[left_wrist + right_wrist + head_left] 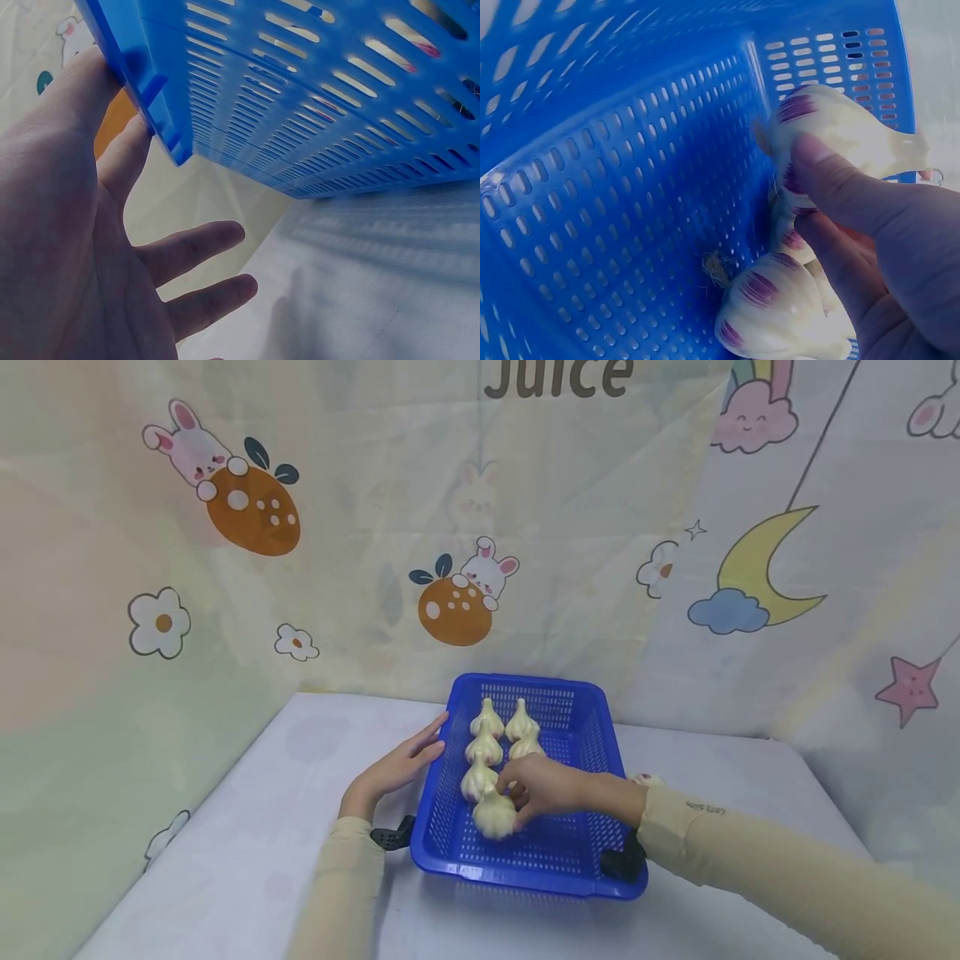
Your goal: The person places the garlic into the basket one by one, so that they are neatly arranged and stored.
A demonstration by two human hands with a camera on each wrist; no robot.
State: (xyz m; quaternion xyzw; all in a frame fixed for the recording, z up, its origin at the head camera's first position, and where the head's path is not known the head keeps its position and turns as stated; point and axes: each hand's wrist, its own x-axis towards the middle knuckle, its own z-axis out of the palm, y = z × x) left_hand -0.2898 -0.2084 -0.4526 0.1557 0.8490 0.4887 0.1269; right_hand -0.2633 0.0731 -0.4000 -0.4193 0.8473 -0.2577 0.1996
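Note:
A blue perforated plastic basket [525,887] holds several white garlic bulbs [483,745] in two rows. Inside it, my right hand [551,787] pinches a garlic bulb [493,818] at the near end of the left row. The right wrist view shows the thumb against this bulb [832,127], whose skin has purple streaks; another bulb [769,311] lies close by. My left hand [393,772] is at the basket's left side. In the left wrist view, fingertips of the left hand [67,225] touch the rim [120,64], while two other fingers stretch out beneath it.
The basket stands on a white-covered table [300,810]. Beyond its right wall, partly hidden by my right forearm, a pale object with a reddish mark [647,779] lies on the table. A patterned cloth [360,610] hangs behind.

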